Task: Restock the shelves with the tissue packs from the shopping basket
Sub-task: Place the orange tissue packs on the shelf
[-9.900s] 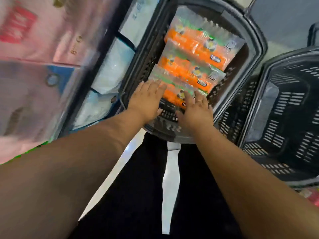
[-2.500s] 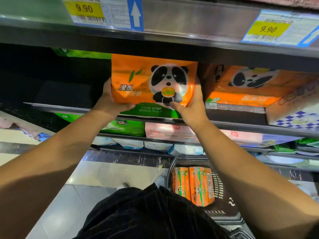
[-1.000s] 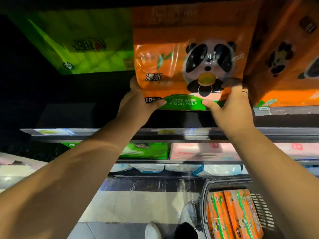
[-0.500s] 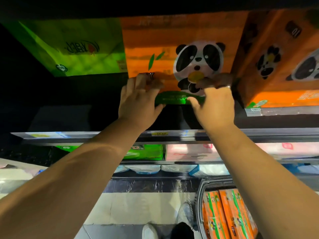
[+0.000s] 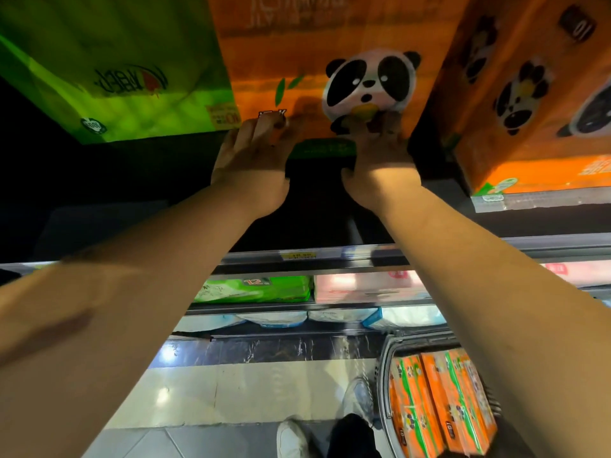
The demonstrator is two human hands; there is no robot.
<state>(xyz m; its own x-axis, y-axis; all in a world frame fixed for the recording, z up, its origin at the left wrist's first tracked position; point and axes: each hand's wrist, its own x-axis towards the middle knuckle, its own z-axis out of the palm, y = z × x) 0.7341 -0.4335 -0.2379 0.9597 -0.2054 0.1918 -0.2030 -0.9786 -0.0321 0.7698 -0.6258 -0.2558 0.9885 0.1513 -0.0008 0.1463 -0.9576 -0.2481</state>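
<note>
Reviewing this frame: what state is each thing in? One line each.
panda pack: upright on the shelf, pressed by both hands.
left hand: fingers straight, pressing the panda pack.
right hand: fingers pressing the panda pack.
green pack: on the shelf, left of the panda pack.
basket: on the floor, holding orange packs.
orange packs: side by side in the basket.

The left arm (image 5: 158,285) and right arm (image 5: 479,276) reach forward and up, nearly parallel. The left hand (image 5: 253,153) and right hand (image 5: 380,157) are side by side, backs to the camera, fingers straight.
</note>
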